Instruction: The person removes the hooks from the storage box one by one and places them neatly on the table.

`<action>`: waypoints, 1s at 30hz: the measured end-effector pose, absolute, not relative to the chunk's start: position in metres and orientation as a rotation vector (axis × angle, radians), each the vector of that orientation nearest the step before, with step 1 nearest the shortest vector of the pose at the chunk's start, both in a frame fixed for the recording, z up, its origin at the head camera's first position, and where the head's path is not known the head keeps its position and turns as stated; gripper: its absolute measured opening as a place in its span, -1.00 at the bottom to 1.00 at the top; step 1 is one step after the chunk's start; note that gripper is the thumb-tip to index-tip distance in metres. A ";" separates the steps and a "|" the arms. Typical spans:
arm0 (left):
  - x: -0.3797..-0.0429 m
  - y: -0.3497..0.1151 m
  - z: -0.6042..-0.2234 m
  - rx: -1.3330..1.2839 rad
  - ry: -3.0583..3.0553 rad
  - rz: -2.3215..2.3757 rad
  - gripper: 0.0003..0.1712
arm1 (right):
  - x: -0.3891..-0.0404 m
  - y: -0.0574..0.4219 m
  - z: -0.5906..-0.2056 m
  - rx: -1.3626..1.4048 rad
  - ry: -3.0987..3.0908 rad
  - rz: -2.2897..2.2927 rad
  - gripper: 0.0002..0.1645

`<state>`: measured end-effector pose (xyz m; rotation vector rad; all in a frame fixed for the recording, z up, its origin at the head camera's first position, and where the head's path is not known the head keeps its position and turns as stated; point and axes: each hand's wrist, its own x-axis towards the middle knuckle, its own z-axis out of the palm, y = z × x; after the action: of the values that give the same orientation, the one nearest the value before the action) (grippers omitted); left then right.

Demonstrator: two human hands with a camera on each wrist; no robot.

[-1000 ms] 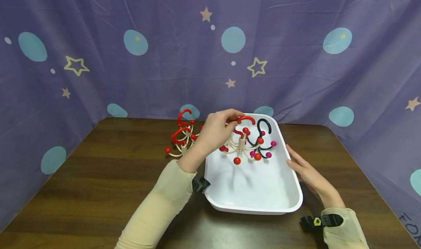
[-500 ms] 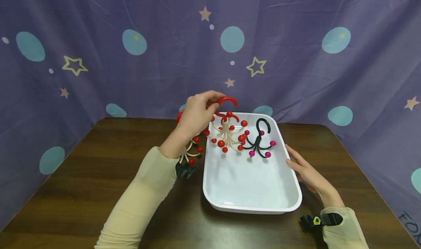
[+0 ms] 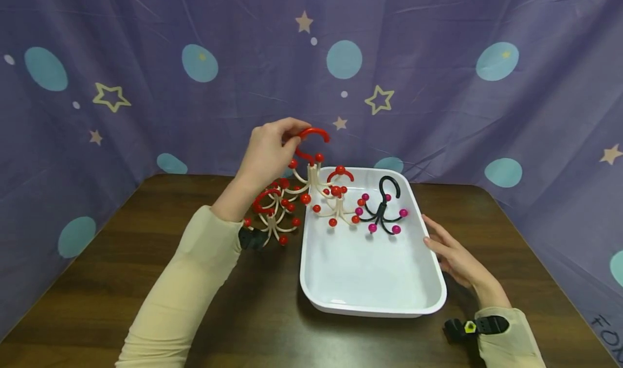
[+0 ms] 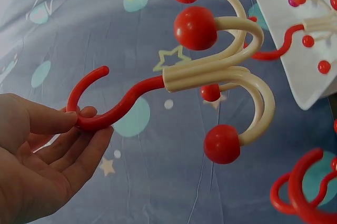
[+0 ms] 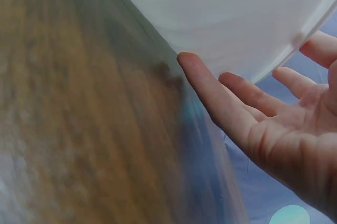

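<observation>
Left hand (image 3: 266, 149) pinches an octopus-shaped, glossy cream-and-red hanger (image 3: 312, 173) by its hook, holding it up near the far left corner of a white rectangular tray (image 3: 360, 271). Right hand (image 3: 459, 261) just kinda rests fairly straight fingers against the tray's right side.

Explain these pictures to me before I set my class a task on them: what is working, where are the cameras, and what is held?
There is no machine, just a person's two bare hands. The wide view comes from a camera on the head; the others come from one on each wrist. On the table stands a white tray holding a black hanger with pink balls and a cream hanger with red balls. More cream hangers are left of the tray. The left hand pinches a held hanger by its red hook; the right hand touches the tray's side.
</observation>
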<state>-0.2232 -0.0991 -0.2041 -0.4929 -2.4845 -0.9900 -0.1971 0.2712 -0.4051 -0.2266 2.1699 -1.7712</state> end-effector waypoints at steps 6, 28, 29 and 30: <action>-0.225 -0.116 -0.200 -0.443 -2.449 -0.963 -0.72 | -0.195 0.270 -0.404 -0.213 2.173 -1.759 -0.22; -0.232 -0.182 -0.192 -0.177 -2.398 -0.900 -0.69 | -0.193 0.268 -0.403 -0.159 2.206 -1.732 -0.20; -0.232 -0.184 -0.192 -0.167 -2.397 -0.894 -0.68 | -0.192 0.268 -0.403 -0.158 2.207 -1.734 -0.20; -0.232 -0.186 -0.192 -0.157 -2.394 -0.888 -0.68 | -0.192 0.268 -0.403 -0.158 2.208 -1.736 -0.20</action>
<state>-0.2325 -0.1864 -0.1924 -0.1571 -2.3943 -0.8880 -0.1919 0.2683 -0.4029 -0.1583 2.2078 -1.7356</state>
